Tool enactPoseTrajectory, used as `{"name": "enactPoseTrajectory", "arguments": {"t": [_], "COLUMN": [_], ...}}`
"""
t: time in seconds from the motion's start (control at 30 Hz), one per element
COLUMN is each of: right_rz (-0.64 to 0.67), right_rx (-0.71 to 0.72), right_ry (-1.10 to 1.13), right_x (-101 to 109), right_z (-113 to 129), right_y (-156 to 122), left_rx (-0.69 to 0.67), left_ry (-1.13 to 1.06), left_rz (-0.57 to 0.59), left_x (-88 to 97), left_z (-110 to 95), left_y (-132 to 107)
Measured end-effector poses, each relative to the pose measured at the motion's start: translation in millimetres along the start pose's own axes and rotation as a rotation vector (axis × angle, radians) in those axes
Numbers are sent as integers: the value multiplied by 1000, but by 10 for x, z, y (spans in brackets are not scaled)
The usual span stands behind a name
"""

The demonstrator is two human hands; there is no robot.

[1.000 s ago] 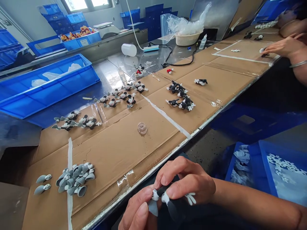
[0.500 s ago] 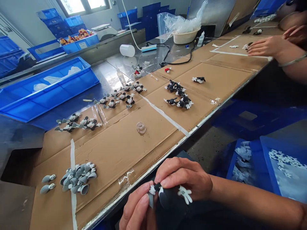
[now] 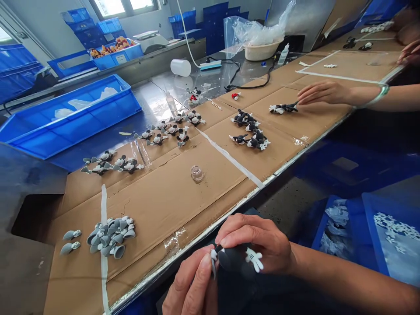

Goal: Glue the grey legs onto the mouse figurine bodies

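Below the table's front edge, my right hand is closed round a small black toy figure with white gloves. My left hand pinches a grey leg part against that figure. A pile of grey leg parts lies on the cardboard at the near left, with two loose ones beside it. Rows of finished figures lie further back, and a cluster of black figures sits to the right.
A small clear jar stands mid-cardboard. A co-worker's hand touches a figure at the far right. A blue crate sits at the back left. Blue bins with white parts stand below right.
My hands have pressed closer together on the figure, turning it slightly. The co-worker's hand has moved from the far mat down to the lone figure on the cardboard.
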State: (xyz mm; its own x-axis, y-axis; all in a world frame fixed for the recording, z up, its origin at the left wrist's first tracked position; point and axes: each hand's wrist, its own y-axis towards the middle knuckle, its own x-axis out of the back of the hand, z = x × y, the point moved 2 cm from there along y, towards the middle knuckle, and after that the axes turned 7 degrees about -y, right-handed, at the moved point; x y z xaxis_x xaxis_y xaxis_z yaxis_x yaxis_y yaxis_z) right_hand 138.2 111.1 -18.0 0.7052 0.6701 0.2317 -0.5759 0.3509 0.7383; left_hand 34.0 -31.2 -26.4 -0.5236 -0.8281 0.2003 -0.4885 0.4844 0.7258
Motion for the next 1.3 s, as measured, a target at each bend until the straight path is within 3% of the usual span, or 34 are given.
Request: {"name": "enactPoseTrajectory", "arguments": {"t": [0.07,0.2,0.3,0.4,0.63,0.8,0.93,1.0,1.07,1.13,1.2,1.3], "right_rz": [-63,-282,-369,-361,-142,93,226,330,432,494,522,550], "right_rx": [-81,-261,-242,-176,-117,-42,25,52,56,11,-71,-218], "right_ry": [44,108,79,47,32,127,185,183,170,149,128,104], "right_x": [-58,-288,-526,-759,-1119,-1411,-1604,-1645,-1627,-1554,-1456,-1337], "right_z": [3,1,13,69,296,470,620,655,640,568,459,302], "right_y": [-12,-65,-96,-131,-339,-494,-595,-649,-717,-794,-875,-976], "left_rx": [136,588,850,1028,1101,1140,1147,1145,1156,1202,1308,1587], "left_ry": [-110,-442,-681,-779,-927,-1028,-968,-876,-699,-425,-104,199], "left_rz": [-70,-309,-435,-573,-691,-925,-1045,-1099,-1181,-1312,-1432,-1453], "left_x": [-24,-73,-84,-36,336,652,758,901,1183,1579,1984,2381], "left_z": [3,-39,-118,-217,-512,-702,-796,-836,-900,-995,-1101,-1162], "left_y": [-30,-155,-242,-296,-441,-802,-1012,-1111,-1295,-1615,-2041,-2701]}}
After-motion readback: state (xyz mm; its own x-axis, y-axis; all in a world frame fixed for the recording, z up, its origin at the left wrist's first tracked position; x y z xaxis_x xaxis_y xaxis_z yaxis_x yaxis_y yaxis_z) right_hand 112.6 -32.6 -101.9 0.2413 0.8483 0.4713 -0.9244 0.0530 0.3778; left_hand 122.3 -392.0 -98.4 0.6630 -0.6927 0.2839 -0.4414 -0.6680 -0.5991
